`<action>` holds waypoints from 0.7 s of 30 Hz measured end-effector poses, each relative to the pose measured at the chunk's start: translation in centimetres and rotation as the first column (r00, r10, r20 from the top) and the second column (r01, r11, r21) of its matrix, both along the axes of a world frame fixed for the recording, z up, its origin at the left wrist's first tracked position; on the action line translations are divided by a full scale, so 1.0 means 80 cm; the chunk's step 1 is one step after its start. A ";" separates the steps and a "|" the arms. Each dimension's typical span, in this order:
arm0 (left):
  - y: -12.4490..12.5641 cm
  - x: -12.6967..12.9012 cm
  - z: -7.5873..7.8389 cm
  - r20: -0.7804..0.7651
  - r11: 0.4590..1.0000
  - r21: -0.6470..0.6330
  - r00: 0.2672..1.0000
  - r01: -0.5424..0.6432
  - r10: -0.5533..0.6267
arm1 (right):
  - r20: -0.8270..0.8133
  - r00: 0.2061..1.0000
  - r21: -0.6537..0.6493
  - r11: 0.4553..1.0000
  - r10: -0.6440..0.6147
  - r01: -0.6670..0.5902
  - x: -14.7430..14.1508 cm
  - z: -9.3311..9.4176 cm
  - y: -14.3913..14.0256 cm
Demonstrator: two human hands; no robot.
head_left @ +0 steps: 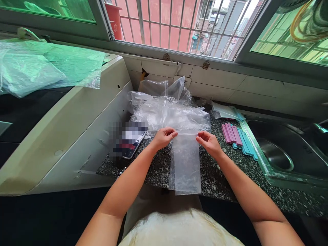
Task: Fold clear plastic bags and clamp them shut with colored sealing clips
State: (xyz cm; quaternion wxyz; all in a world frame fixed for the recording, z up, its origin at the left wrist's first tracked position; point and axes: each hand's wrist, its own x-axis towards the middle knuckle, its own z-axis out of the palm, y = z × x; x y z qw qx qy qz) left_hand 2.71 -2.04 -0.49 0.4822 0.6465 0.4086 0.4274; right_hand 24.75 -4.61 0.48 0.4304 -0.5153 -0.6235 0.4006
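— How many bags are the hands holding?
— One clear bag (186,164), lying on the speckled counter (220,184); left hand (164,136) and right hand (208,141) are pinching its top corners.
— Clips?
— Pink clips (231,134) and blue clips (246,143) are lying beside; count unclear.

Bright window (179,27) daylight, wide-angle edge distortion

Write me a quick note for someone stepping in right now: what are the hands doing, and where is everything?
Left hand: pinching the top left corner of a clear plastic bag.
Right hand: pinching the top right corner of the same bag.
The bag lies flat on the speckled countertop, its lower end hanging over the front edge.
A pile of clear plastic bags sits just behind the hands.
Pink and teal sealing clips lie to the right, beside the sink.
Done: one bag separated from the pile. No clip is on it yet.
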 end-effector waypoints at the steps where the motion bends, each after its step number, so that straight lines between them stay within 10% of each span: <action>1: -0.001 0.000 0.001 -0.001 1.000 0.001 1.000 0.012 -0.012 | -0.012 1.000 0.005 1.000 -0.014 0.014 -0.001 0.000 0.000; 21: -0.006 0.012 -0.001 0.080 0.998 -0.065 0.997 0.005 0.000 | 0.064 0.997 0.076 0.996 -0.053 0.048 -0.003 -0.002 0.000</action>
